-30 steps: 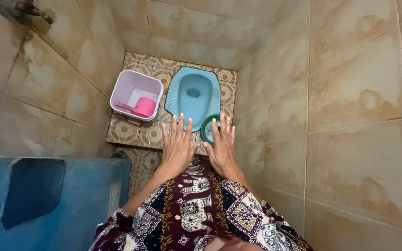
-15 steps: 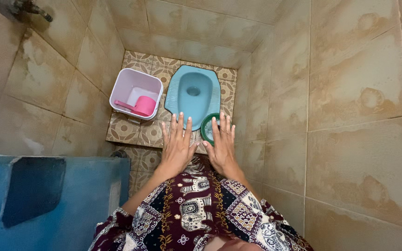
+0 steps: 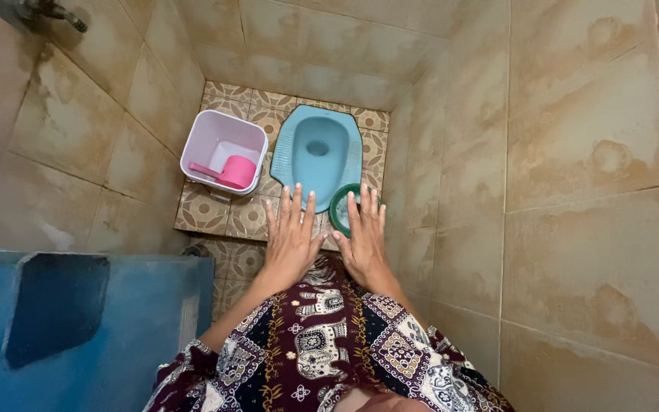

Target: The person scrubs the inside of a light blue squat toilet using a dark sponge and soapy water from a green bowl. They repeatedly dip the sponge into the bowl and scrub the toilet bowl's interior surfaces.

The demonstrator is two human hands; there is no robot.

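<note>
Both hands are held out flat with fingers spread, holding nothing. The left hand [image 3: 293, 238] and right hand [image 3: 364, 238] are side by side. A green round tub [image 3: 340, 207] peeks out behind the right fingertips. The blue squat toilet [image 3: 318, 149] lies past the fingertips, and a pink scoop [image 3: 236, 171] sits in a white bucket [image 3: 223, 141] left of them.

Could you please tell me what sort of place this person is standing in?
Most likely a small tiled bathroom: a blue squat toilet is set in the patterned floor, a pale bucket with a pink dipper stands beside it, and a tap sticks out of the wall.
</note>
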